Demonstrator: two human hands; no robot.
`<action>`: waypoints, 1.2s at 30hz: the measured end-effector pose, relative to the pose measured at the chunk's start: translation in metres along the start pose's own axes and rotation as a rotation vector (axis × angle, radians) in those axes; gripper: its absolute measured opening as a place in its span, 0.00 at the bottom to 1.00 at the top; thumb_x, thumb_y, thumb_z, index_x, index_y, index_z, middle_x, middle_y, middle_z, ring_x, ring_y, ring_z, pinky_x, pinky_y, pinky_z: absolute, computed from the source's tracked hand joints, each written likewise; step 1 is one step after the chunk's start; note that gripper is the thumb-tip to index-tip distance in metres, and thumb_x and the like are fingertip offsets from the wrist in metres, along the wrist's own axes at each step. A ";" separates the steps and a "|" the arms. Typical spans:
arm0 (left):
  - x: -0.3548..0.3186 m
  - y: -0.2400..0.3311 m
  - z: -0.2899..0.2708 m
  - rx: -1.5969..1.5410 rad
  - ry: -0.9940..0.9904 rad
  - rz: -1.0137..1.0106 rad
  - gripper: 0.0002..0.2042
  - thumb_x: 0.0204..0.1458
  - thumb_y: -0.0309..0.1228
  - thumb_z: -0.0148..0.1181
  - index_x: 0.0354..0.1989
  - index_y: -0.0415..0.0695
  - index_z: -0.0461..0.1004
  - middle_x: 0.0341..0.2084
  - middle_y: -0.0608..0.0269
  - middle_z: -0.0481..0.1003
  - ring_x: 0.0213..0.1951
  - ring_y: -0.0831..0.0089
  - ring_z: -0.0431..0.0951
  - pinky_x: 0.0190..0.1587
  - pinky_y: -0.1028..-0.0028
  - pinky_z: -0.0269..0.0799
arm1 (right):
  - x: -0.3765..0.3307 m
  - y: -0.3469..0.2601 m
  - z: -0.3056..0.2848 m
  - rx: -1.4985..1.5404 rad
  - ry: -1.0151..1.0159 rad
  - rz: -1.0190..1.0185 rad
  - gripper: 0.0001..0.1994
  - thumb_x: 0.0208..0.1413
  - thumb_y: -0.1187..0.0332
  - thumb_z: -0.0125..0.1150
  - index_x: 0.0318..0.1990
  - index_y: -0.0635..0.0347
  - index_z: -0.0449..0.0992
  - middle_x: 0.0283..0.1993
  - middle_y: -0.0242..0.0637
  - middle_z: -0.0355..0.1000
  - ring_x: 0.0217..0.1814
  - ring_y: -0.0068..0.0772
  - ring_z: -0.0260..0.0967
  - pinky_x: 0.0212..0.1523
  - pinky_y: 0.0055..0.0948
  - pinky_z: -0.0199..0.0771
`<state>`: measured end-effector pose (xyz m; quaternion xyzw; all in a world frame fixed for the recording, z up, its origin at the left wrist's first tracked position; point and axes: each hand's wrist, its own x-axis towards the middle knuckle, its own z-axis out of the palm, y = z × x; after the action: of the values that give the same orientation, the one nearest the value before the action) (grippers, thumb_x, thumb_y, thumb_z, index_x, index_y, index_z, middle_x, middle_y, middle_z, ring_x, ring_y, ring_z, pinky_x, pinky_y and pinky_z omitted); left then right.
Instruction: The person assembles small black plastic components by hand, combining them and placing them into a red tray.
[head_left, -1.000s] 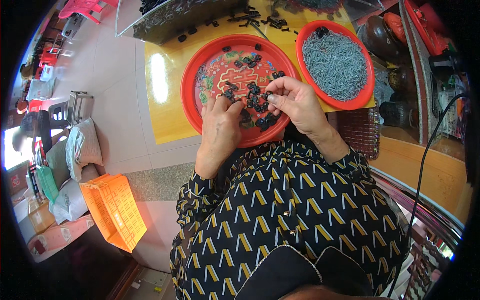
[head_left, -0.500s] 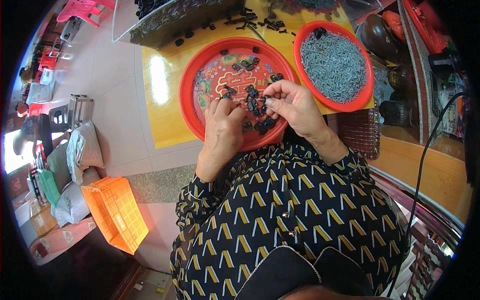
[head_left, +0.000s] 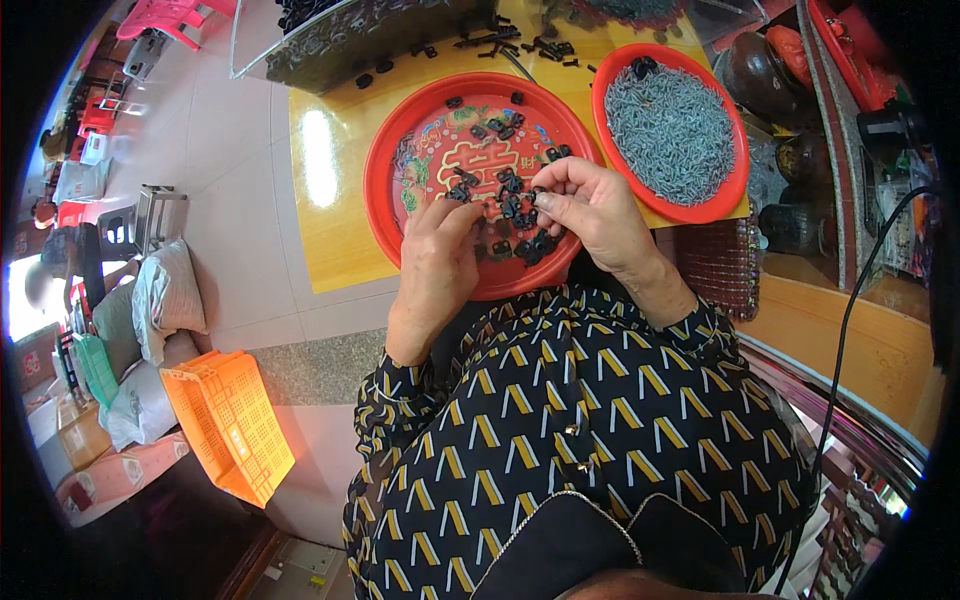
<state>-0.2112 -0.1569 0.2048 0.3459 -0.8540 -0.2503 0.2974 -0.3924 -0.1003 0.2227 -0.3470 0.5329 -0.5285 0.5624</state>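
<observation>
Head view: both hands worked over the red round tray [head_left: 400, 160] on the yellow table [head_left: 330, 230]. Left hand [head_left: 440, 255] had fingers curled down, tips touching the small black plastic clips [head_left: 505, 195] scattered on the tray just ahead of it; whether it actually pinched one, can't tell. Right hand [head_left: 590, 215] was closed in a pinch, thumb against forefinger, on one black clip at its fingertips, just beside the left hand's tips. Second red tray [head_left: 735, 175], to the right of and beyond the right hand, held a heap of small grey metal pieces [head_left: 670, 125]. More black clips [head_left: 500, 40] lay loose on the table beyond both hands.

Judgement: best done with the pinched clip kept low over the tray so a drop lands inside, both hands close together, and one piece picked at a time.
</observation>
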 end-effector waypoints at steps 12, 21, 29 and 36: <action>0.003 0.002 0.009 0.233 -0.064 0.081 0.12 0.34 0.20 0.54 0.32 0.41 0.70 0.25 0.58 0.65 0.33 0.57 0.65 0.36 0.63 0.59 | -0.001 0.005 0.000 -0.006 0.002 0.006 0.07 0.49 0.77 0.52 0.36 0.67 0.69 0.29 0.31 0.68 0.27 0.16 0.65 0.25 0.13 0.66; -0.005 0.017 -0.001 -1.132 0.103 -0.585 0.08 0.45 0.18 0.55 0.34 0.36 0.68 0.26 0.64 0.72 0.27 0.79 0.72 0.29 0.81 0.69 | 0.000 0.000 0.011 0.119 -0.081 -0.004 0.05 0.50 0.76 0.52 0.35 0.66 0.69 0.28 0.31 0.68 0.27 0.18 0.66 0.27 0.15 0.67; -0.013 0.016 0.004 -1.315 0.105 -0.526 0.13 0.42 0.16 0.56 0.39 0.34 0.69 0.30 0.59 0.74 0.32 0.75 0.74 0.36 0.79 0.71 | 0.001 0.000 0.021 0.314 -0.170 0.059 0.05 0.52 0.76 0.51 0.36 0.67 0.68 0.28 0.33 0.67 0.28 0.21 0.67 0.28 0.17 0.69; -0.015 0.016 0.002 -1.338 0.076 -0.562 0.12 0.44 0.18 0.56 0.40 0.32 0.69 0.30 0.57 0.74 0.31 0.74 0.74 0.36 0.78 0.71 | -0.001 0.001 0.024 0.310 -0.147 0.087 0.06 0.52 0.76 0.51 0.37 0.67 0.67 0.29 0.34 0.67 0.28 0.21 0.67 0.28 0.18 0.70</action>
<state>-0.2109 -0.1352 0.2084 0.3047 -0.3859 -0.7738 0.3994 -0.3691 -0.1037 0.2263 -0.2706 0.4172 -0.5526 0.6689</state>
